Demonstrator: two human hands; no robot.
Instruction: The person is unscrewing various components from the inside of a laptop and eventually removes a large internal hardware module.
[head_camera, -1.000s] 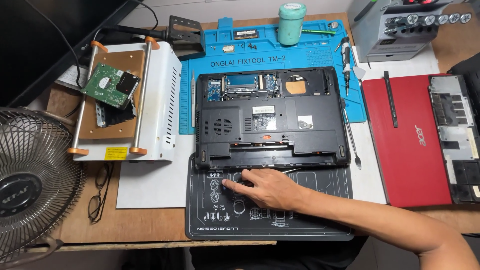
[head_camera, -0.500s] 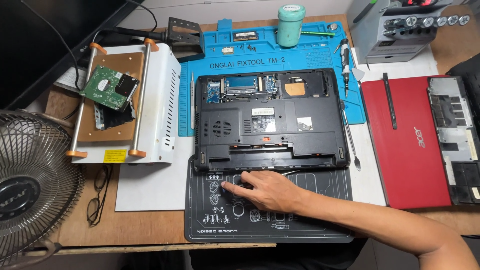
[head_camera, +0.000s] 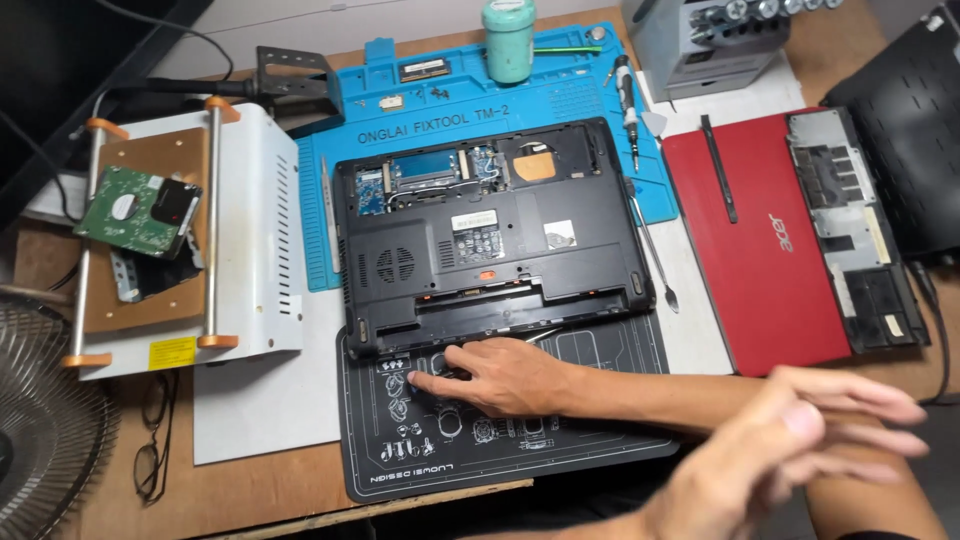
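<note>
Black printed mat (head_camera: 600, 440) lies under my right grip (head_camera: 498, 376); the grip is released, fingers stretched flat, index tip touching the mat's white outlines near its left part; nothing grasped that I can see; forearm runs off to the lower right.
Just beyond that grip, touching the mat's far edge, sits the opened black laptop base (head_camera: 490, 240), underside up, boards exposed along its far side.
My left grip (head_camera: 790, 445) hovers near the camera, right of the right grip and above its forearm; blurred; fingers spread and released, holding nothing.
Beyond the laptop base: blue work mat (head_camera: 570, 85) with a teal jar (head_camera: 509, 40) and a screwdriver (head_camera: 625, 100).
Right of the right grip: thin metal pry tool (head_camera: 652, 255) beside the laptop base, then a red laptop lid (head_camera: 760, 250) on the wooden surface (head_camera: 260, 490).
Left and beyond the right grip: white metal box (head_camera: 255, 230) carrying a bare hard drive (head_camera: 135, 210); fan grille (head_camera: 40, 440) far left; spectacles (head_camera: 150, 450) left of the mat.
</note>
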